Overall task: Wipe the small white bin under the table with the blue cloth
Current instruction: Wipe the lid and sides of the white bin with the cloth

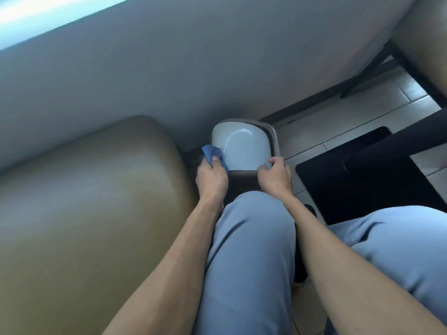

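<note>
Low under the table edge (169,76): left hand (211,180) curled around bunched blue cloth (212,154), pressed to bin's left side. Small white bin (242,148), glossy, rounded lid. Right hand (275,176) grips its right rim, fingers curled.

I see both bare forearms reaching forward past my knee to the bin (242,146). My left hand (212,178) pinches the cloth (212,153) against its left side; my right hand (275,176) grips its near right corner.
</note>
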The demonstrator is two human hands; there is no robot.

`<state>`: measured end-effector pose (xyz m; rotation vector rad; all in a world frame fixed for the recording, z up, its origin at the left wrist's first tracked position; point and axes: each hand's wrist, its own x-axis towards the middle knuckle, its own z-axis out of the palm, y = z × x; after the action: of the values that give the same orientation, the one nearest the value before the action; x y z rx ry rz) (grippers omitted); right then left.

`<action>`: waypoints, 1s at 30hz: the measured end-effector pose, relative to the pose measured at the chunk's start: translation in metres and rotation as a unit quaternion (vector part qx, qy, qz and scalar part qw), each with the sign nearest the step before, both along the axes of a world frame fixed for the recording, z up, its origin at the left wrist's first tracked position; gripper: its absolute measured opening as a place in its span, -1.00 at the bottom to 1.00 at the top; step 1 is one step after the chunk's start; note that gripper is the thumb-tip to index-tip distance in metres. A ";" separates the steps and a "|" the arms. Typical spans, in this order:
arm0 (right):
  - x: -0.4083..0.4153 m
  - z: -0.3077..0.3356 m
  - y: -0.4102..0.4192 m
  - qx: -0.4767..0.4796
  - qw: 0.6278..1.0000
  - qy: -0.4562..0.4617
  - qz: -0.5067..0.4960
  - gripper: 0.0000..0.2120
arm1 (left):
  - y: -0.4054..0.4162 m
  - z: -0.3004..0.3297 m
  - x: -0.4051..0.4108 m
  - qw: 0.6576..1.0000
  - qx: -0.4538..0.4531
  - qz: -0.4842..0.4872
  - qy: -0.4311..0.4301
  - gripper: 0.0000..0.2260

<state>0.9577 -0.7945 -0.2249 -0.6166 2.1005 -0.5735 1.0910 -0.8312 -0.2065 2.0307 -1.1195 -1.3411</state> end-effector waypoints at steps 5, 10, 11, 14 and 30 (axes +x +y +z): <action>0.002 0.005 0.001 0.004 1.000 -0.017 0.024 -0.62 | -0.013 -0.002 -0.006 0.997 -0.065 -0.032 -0.036 -0.71; -0.023 0.006 -0.029 -0.049 0.996 0.072 -0.034 -0.71 | -0.019 -0.007 -0.010 0.997 -0.072 -0.021 -0.028 -0.67; -0.030 0.004 -0.038 -0.067 0.994 0.087 -0.029 -0.70 | -0.019 -0.009 -0.010 0.998 -0.064 -0.013 -0.026 -0.66; -0.049 -0.001 -0.068 -0.099 0.991 0.085 0.024 -0.60 | -0.018 -0.015 -0.010 0.999 -0.026 0.001 -0.020 -0.63; -0.051 -0.013 -0.091 -0.047 0.993 0.018 0.103 -0.48 | -0.049 -0.026 -0.018 0.999 -0.027 0.000 -0.044 -0.58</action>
<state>0.9063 -0.8857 -0.2380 -0.8920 2.0216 -0.5494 1.0733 -0.8801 -0.2329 2.0677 -1.1818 -1.2190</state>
